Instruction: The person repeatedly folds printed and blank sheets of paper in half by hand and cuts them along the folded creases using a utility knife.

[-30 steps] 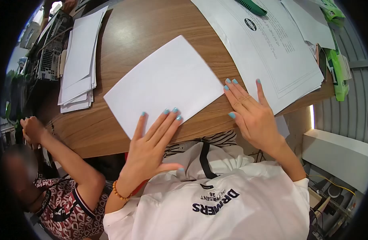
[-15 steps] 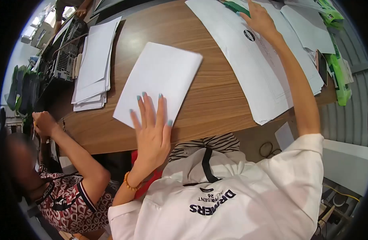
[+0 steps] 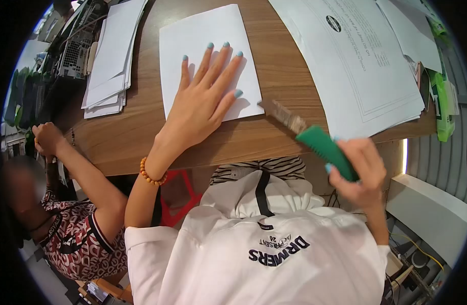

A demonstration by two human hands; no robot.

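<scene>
My left hand (image 3: 205,104) lies flat with fingers spread on a folded sheet of white paper (image 3: 193,38) near the table's front edge. My right hand (image 3: 360,170) is closed around the green handle of a knife (image 3: 325,147). The knife's worn, brownish metal blade points up and left, and its tip is right at the paper's lower right corner. Both the right hand and the handle are slightly blurred.
Large printed sheets (image 3: 365,81) cover the wooden table (image 3: 284,76) on the right, beside a green packet (image 3: 443,114). Stacked white paper (image 3: 109,61) lies at left, near a black computer case (image 3: 76,58). Another person's arm (image 3: 86,157) is at the left edge.
My right hand has come from the far right of the table toward me, bringing the knife to the paper. My left hand has moved forward with the paper, which has turned straighter.
</scene>
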